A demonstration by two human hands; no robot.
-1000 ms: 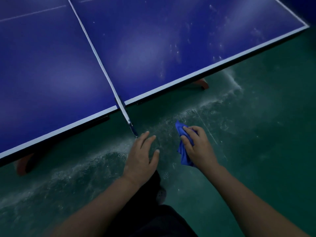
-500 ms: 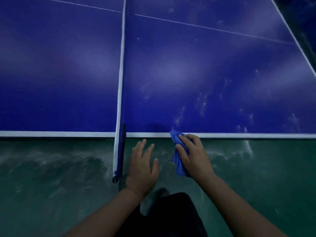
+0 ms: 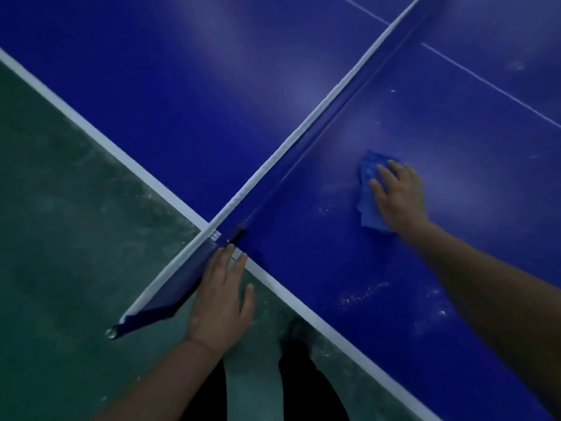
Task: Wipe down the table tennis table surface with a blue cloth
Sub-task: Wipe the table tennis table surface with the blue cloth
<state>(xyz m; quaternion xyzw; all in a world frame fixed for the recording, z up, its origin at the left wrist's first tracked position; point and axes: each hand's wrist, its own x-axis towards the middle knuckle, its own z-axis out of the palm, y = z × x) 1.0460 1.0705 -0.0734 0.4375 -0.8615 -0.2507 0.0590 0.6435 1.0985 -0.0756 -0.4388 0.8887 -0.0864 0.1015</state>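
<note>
The blue table tennis table fills the upper right, its white side line running diagonally. White dust specks lie on the half at the right. A folded blue cloth lies flat on that half, and my right hand presses down on it with fingers spread. My left hand hovers with straight fingers at the table's side edge, beside the end of the net; its fingertips reach the white line by the net post.
The net with its white top band crosses the table diagonally and overhangs the edge, ending in a clamp. Green dusty floor lies at the left and below. My dark-trousered legs stand close to the table edge.
My right hand has carried the cloth from below the table edge onto the right half and flattened it. My left hand moved up to the net end. The camera view has rotated and come closer.
</note>
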